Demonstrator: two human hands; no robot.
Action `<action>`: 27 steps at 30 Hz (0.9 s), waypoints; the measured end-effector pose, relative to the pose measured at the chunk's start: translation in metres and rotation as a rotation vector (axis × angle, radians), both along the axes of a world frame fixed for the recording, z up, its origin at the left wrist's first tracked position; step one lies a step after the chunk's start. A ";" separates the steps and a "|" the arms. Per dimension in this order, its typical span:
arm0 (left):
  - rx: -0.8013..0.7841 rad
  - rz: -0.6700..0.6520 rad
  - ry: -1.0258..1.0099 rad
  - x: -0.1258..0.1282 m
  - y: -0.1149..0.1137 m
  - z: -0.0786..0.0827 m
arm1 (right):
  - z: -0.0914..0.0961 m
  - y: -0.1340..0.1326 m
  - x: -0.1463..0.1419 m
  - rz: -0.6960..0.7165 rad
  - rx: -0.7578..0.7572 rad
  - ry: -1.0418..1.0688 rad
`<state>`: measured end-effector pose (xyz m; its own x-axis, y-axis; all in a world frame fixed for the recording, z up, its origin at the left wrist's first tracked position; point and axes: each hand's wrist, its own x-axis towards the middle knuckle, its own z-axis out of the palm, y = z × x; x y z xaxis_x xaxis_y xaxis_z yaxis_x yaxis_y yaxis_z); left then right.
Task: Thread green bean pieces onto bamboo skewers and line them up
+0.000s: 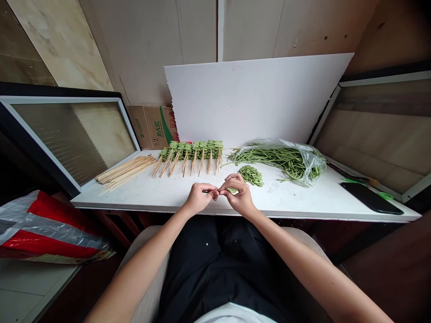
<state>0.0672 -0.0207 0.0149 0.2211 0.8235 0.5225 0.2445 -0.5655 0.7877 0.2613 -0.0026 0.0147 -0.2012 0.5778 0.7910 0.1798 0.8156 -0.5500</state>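
My left hand (198,197) and my right hand (239,195) meet fingertip to fingertip over the near edge of the white table (161,195). Both are closed in a pinch; a small green bean piece (231,190) shows in my right fingers. What the left fingers pinch is too thin to name. Just beyond my right hand lies a small pile of cut green bean pieces (251,175). A row of finished bean skewers (191,154) lies farther back. Bare bamboo skewers (123,172) are heaped at the left.
An open plastic bag of long green beans (286,159) lies at the right. A black phone (370,197) and green-handled scissors (357,179) sit at the far right. A white board (252,94) leans against the wall, a cardboard box (151,125) beside it. A red-and-clear bag (43,229) lies at the lower left.
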 end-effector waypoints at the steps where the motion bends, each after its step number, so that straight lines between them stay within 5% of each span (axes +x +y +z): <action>1: 0.016 0.004 -0.008 0.000 -0.001 0.001 | -0.001 -0.001 -0.001 0.016 -0.054 0.041; 9: -0.048 -0.057 -0.146 0.002 -0.001 0.003 | -0.015 -0.002 -0.018 0.183 -0.532 0.400; 13: -0.185 -0.061 -0.271 0.001 0.005 -0.002 | -0.003 0.014 0.000 0.113 -0.503 0.449; 17: -0.368 -0.096 -0.412 0.001 0.011 -0.008 | -0.002 0.042 0.031 -0.132 -0.335 0.205; 23: -0.499 -0.123 -0.515 -0.003 0.017 -0.021 | -0.041 0.066 0.047 -0.463 -0.272 -0.303; 27: -0.507 -0.126 -0.543 -0.005 0.019 -0.024 | -0.051 0.066 0.046 -0.559 -0.254 -0.450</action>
<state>0.0627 -0.0018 -0.0088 0.1488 0.9776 0.1485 -0.2947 -0.0995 0.9504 0.3069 0.0637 -0.0366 -0.0971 0.8420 0.5306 0.7803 0.3953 -0.4845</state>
